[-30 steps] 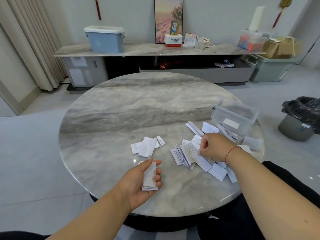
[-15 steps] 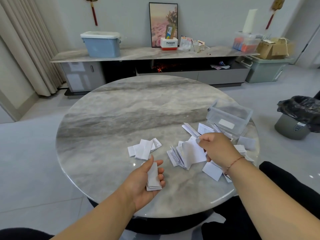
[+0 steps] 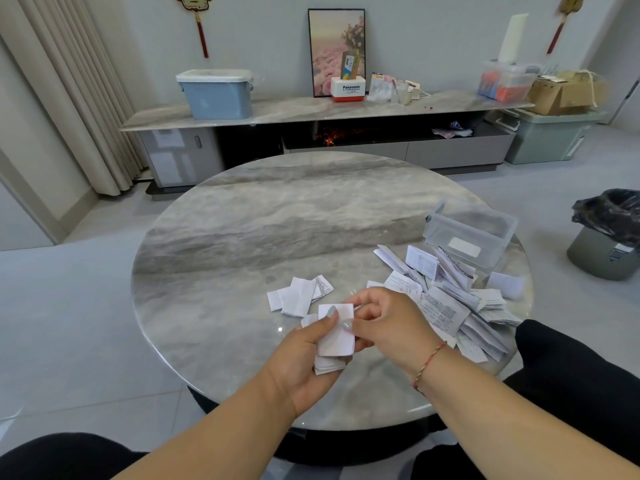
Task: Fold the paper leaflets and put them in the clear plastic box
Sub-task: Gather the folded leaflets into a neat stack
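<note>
My left hand [image 3: 304,355] grips a small stack of folded white leaflets [image 3: 329,367] above the table's near edge. On top of that stack lies another leaflet [image 3: 337,336], which my right hand [image 3: 388,320] pinches at its right side while my left thumb presses it. A loose heap of unfolded leaflets [image 3: 446,299] spreads over the table to the right. Several folded leaflets [image 3: 299,296] lie just beyond my hands. The clear plastic box [image 3: 469,233] stands open at the table's far right, behind the heap.
The round marble table [image 3: 277,216] fills the middle. A bin with a black bag [image 3: 609,233] stands on the floor at the right. Behind is a long low cabinet [image 3: 311,133] with a blue tub [image 3: 216,93] and boxes.
My right hand lifted one leaflet off the heap and carried it left to my left hand, which rose to meet it. The leaflet now lies on the held stack.
</note>
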Demonstrator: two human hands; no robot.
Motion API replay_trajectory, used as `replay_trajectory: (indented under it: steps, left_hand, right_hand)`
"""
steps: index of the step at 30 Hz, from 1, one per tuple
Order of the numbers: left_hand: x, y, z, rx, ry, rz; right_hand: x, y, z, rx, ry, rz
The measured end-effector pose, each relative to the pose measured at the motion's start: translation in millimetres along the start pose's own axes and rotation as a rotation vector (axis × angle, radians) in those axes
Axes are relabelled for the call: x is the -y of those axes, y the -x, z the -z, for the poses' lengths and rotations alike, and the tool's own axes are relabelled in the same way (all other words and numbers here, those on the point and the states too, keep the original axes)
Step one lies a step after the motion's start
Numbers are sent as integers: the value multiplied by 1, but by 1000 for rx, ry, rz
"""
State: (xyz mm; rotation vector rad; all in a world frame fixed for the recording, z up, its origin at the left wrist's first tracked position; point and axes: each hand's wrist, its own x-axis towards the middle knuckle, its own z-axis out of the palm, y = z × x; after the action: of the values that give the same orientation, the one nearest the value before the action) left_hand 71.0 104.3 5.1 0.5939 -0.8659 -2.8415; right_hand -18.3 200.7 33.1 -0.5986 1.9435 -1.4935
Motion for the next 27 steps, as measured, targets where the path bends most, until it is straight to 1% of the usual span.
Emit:
replay_trajectory:
  steps: [4,8,9,10,12,13,14,16,17,19,21,24,27]
  left_hand:
    - [-1,2,1,9,24,71]
    - [-1,-2,5,-50,60,105]
    - [-3,-2,7,-73,58,107]
    - [-4,-4,9,-97,60,112]
    - [-10,-4,15,-142,50,96]
    - [-12,-4,17,-155,45,87]
    - [-13,-5,18,-166,40,79]
    - [-14,-6,20,-182,35,69]
    - [-13,-7,20,-187,34,69]
    - [-11,-8,20,-195,32,78]
    - [-9,-9,21,-200,31,91]
    - [-8,-9,21,-216,15,105]
    - [-9,-10,22,-228,9,106]
  right_hand:
    - [-8,-2,-4,-6,130,81]
    - [-11,-6,-5,-2,329,189]
    - [-7,-13,5,-40,360,183]
    - [-2,-21,23,-119,377,176]
    - [8,-38,61,-328,459,172]
    - [7,-45,76,-392,548,142]
    - [3,-52,86,-411,619,94]
    - [-11,-63,85,-356,712,1]
    - [-20,-67,79,-326,788,-15]
    - [-31,-74,65,-292,992,9]
    - [-38,-79,55,-299,1112,14]
    - [-44,-84,46,-273,1180,-20]
    - [-44,-87,45,-207,1102,-48]
